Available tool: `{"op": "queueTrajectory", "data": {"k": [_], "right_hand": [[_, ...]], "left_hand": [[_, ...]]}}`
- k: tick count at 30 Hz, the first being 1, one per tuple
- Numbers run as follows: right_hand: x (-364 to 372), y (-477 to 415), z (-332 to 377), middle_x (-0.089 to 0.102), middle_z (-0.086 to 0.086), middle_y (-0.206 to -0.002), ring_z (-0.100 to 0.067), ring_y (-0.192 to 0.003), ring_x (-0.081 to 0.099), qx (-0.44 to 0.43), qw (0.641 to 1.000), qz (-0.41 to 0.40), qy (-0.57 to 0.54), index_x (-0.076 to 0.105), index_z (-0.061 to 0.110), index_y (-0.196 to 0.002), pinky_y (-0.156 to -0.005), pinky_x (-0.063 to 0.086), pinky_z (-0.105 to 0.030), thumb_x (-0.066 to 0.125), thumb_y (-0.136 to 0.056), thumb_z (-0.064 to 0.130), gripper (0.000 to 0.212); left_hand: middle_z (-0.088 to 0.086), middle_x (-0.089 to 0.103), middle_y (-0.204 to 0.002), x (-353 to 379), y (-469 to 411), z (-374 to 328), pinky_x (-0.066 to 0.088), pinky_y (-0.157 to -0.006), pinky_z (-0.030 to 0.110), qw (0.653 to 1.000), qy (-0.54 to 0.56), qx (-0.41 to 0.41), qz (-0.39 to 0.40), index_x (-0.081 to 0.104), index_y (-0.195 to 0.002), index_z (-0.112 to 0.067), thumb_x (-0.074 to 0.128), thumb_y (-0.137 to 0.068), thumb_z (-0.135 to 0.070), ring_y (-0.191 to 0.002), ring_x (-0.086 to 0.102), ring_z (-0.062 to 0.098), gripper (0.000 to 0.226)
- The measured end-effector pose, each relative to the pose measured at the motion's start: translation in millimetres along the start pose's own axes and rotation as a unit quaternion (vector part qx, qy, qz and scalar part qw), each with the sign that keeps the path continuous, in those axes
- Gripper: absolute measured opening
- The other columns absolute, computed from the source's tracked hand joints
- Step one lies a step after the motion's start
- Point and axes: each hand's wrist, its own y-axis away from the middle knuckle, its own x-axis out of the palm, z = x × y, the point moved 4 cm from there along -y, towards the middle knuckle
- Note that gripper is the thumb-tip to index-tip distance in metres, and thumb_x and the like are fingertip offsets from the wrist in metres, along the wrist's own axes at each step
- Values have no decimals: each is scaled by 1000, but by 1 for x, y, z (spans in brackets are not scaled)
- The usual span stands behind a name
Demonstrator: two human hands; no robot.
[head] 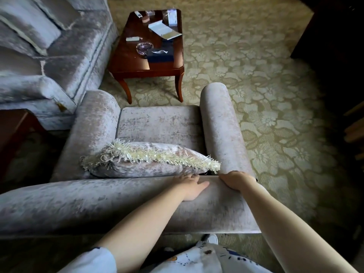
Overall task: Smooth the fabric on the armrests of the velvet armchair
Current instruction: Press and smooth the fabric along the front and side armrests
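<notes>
I look down over the back of a pale grey-pink velvet armchair (157,123). Its right armrest (222,125) runs away from me at centre right; the left armrest (92,123) lies at centre left. My left hand (192,187) rests flat on the top of the chair back (78,201), fingers pointing toward the seat. My right hand (234,181) is curled over the near end of the right armrest where it meets the back, fingers pressed into the velvet. A fringed velvet cushion (149,156) leans against the inside of the back.
A dark wooden coffee table (145,64) with papers, a tissue box and an ashtray stands beyond the chair. A grey velvet sofa (49,56) fills the upper left. Patterned carpet (275,115) spreads to the right. A dark side table (13,131) sits at the left.
</notes>
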Motion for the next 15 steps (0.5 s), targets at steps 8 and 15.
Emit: {"op": "queueTrajectory", "data": {"k": [8,15], "right_hand": [[5,-13,8,47,-3,-143,-23,-133,41,90,996,-6,-10,50,28,-132,-103,32,-38,39,-80,53,58],[14,-49,15,33,-7,-154,-24,-141,30,61,995,72,-37,39,19,-144,-114,23,-38,39,-86,48,64]], "left_hand": [[3,-3,-160,-4,10,12,-1,-115,46,999,34,22,28,11,-152,-26,17,-91,-70,-147,-3,24,76],[3,6,-160,-8,-14,26,8,-115,41,997,48,3,59,17,-152,-26,21,-88,-74,-147,7,23,80]]}}
